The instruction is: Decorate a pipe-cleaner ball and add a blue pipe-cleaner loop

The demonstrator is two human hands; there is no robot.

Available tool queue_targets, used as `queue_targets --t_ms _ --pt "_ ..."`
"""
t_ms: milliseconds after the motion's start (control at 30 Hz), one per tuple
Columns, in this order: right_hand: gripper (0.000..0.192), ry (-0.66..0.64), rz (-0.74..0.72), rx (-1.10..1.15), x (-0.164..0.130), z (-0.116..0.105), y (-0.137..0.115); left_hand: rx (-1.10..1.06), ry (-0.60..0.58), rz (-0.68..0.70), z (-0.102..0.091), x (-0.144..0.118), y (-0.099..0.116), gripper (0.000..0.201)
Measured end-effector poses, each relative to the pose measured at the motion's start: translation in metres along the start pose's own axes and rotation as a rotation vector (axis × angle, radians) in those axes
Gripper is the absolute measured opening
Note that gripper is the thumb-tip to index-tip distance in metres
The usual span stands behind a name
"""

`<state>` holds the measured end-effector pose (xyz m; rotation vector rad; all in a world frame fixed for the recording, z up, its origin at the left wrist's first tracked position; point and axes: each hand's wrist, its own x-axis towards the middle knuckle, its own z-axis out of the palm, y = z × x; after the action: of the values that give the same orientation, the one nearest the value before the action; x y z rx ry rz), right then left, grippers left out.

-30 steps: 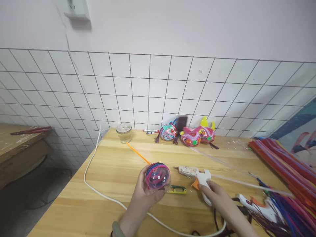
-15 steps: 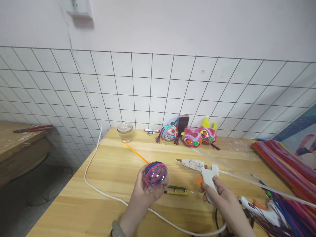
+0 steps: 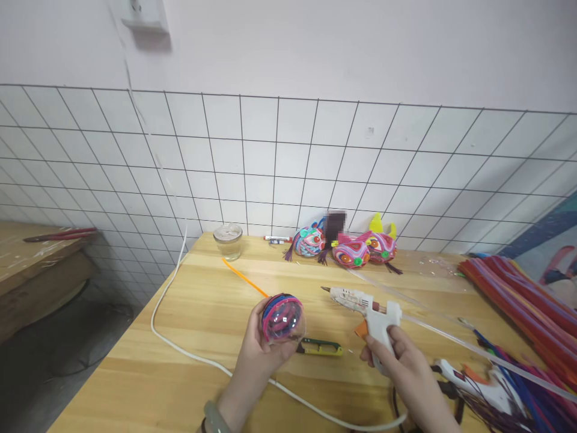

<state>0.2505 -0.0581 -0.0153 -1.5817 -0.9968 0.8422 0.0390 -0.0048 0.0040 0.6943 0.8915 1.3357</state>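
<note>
Hands with a wrapped ball and a glue gun at a wooden table

Left hand cups a clear plastic ball wound with pink, blue and purple pipe cleaners, fingers closed round its lower side, holding it just above the pale wooden table near the middle of the front half. A green bracelet sits on that wrist.

Right hand is closed round the handle of a white hot glue gun with an orange trigger. The gun is raised off the table, its nozzle pointing left toward the ball but well apart from it. A clear glue stick juts from the back of the gun toward the right edge.

Between the two hands, flat on the table, lies a small yellow-green thread snipper, just beside the ball. A white cord runs along the left edge and curves across the front. An orange pipe cleaner lies slanted behind the ball, reaching toward a small glass jar at the far left corner.

Against the far edge sit three colourful pipe-cleaner figures. A bundle of red, blue and purple pipe cleaners covers the right edge, with a second white glue gun lying near the front right corner.
</note>
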Motion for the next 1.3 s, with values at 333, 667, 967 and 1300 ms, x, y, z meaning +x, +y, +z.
queue_targets --t_ms 333,667,967,1300 --pt "0.028 -0.110 0.123 0.069 0.007 0.001 0.003 -0.022 -0.040 0.031 -0.006 0.007 -0.013 0.075" --pt "0.031 -0.131 0.175 0.070 0.008 0.002 0.003 -0.014 -0.016 0.040 -0.006 0.008 -0.016 0.077" --pt "0.031 -0.166 0.208 0.144 0.010 0.002 0.009 -0.011 -0.016 0.039 -0.005 0.007 -0.013 0.078" --pt "0.035 -0.121 0.334 0.110 0.016 0.005 0.025 -0.029 0.030 0.030 -0.004 0.007 -0.007 0.079"
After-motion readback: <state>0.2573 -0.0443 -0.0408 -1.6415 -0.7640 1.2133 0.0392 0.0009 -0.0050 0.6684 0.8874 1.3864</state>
